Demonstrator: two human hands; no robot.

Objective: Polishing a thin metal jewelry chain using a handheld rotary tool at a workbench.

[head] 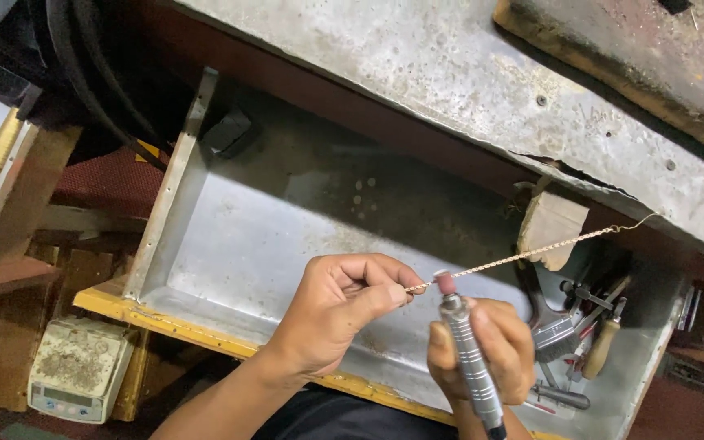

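Note:
My left hand point(337, 305) pinches the near end of a thin gold-coloured chain point(523, 255). The chain stretches taut up and to the right, over a worn wooden bench pin point(552, 224), to a wire hook by the bench edge. My right hand point(495, 350) grips a ribbed silver rotary handpiece point(470, 363). Its small pink grinding tip point(445, 283) touches the chain just right of my left fingers.
A metal catch tray point(230, 244) with a yellow front rim lies under the hands. Pliers and other hand tools point(580, 326) are piled at its right end. The scarred grey bench top point(482, 73) runs above. A small scale point(75, 367) sits at lower left.

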